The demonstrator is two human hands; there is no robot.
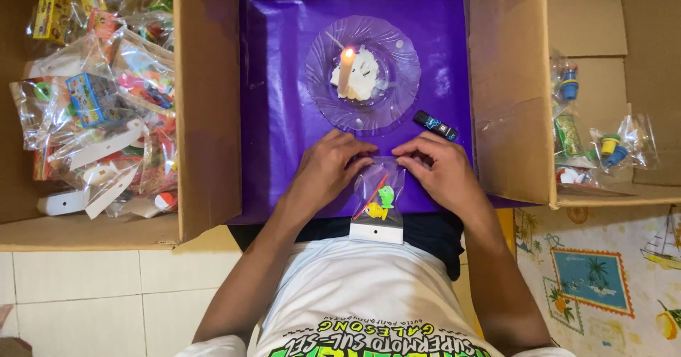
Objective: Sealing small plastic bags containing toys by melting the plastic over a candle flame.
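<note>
Fingertips of both hands meet on the top edge of a small clear plastic bag (378, 199), which lies on a purple sheet (277, 116) just in front of the person's waist. On the left hand (328, 169) the fingers curl down and press the bag's upper left corner; on the right hand (438, 167) the fingers bend inward and pinch the upper right corner, so both hands are closed on the bag's open end. From the fingers the bag hangs toward 6 o'clock, and inside it sit a green toy piece, a yellow piece and a thin red stick, with a white card strip at its bottom edge. At 12 o'clock from the hands, near but apart, stands a clear plastic plate (323, 91) with a lit candle (345, 69) upright in a pool of white wax. A small black lighter (435, 125) lies at 1 o'clock, just beside the right knuckles and the plate's rim. A cardboard box (209, 116) at 9 o'clock is piled with filled toy bags (106, 108); another cardboard box (507, 87) at 3 o'clock holds a few more packets (610, 147).
</note>
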